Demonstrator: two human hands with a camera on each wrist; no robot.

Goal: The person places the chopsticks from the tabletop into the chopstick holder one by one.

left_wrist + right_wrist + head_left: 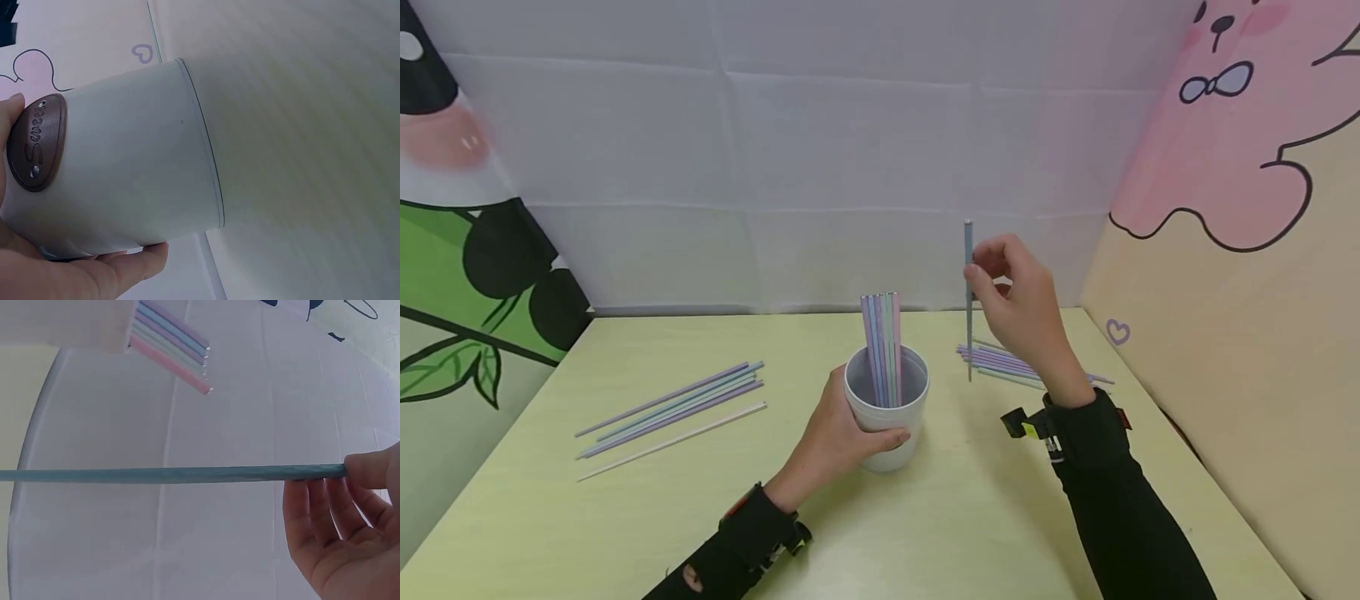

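Note:
A white cup [886,408] stands on the pale green table [925,533] with several pastel straws [882,346] upright inside. My left hand [838,433] grips the cup's side; in the left wrist view the cup [125,162] shows a brown oval label [36,142]. My right hand [1018,308] pinches a blue-grey straw [968,292] and holds it upright, to the right of the cup. In the right wrist view that straw [169,474] crosses the frame, pinched at my fingertips [369,470], with the cup's straws [172,353] beyond.
A loose bunch of straws [677,408] lies on the table's left. Another pile of straws [1007,363] lies under my right hand. A white cloth backdrop [820,150] and printed side panels [1240,167] close in the table.

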